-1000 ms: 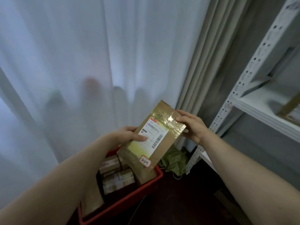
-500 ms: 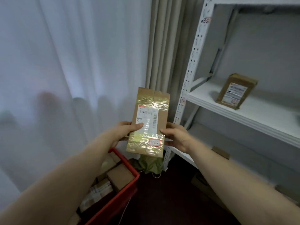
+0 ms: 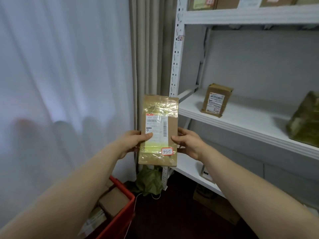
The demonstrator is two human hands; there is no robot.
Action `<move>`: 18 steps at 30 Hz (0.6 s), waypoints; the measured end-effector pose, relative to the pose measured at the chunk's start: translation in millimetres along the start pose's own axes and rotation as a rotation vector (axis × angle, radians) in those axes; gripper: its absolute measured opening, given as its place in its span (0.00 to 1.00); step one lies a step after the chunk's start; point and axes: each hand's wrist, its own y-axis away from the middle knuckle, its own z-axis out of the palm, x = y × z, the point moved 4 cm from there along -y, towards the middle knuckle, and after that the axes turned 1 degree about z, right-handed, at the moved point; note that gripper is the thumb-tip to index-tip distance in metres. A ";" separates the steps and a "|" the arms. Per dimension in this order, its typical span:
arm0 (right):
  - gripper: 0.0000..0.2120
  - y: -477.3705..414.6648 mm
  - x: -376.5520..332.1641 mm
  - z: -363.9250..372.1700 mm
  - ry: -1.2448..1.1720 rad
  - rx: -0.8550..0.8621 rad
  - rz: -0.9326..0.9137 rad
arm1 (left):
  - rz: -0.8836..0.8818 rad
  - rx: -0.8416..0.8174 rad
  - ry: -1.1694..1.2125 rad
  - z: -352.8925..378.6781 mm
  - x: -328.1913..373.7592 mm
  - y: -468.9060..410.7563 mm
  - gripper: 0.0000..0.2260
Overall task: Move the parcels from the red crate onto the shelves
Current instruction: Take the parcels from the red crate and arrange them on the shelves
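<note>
White curtain [image 3: 60, 66] is noted left of a metal shelf unit [image 3: 241, 14]. A flat rectangular cardboard parcel [image 3: 159, 131], glossy with wrinkled tape, is held upright before the unit's left post, pinched at its lower edges by left hand [image 3: 131, 142] and right hand [image 3: 188, 144], thumbs on its face. Print on its label [image 3: 155, 125] is illegible; the red crate [image 3: 120, 216], lower-left of the unit, is cropped.

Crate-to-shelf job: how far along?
Done: a labelled box and an olive package sit on the middle shelf. In hand: left hand and right hand hold a taped parcel, not yet shelved. Left: more boxes lie in the red crate.
</note>
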 end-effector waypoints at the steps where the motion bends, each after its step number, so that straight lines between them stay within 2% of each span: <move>1: 0.24 1.5 -1.9 -4.5 -0.007 0.007 0.000 | 0.001 -0.009 -0.009 4.0 2.9 -0.7 0.14; 12: 0.28 23.6 -8.3 -51.1 -0.039 0.142 -0.032 | 0.022 -0.104 -0.044 50.1 31.5 -7.5 0.10; 18: 0.26 45.8 2.0 -84.8 -0.010 0.217 -0.026 | -0.006 -0.197 -0.129 87.8 33.9 -14.3 0.13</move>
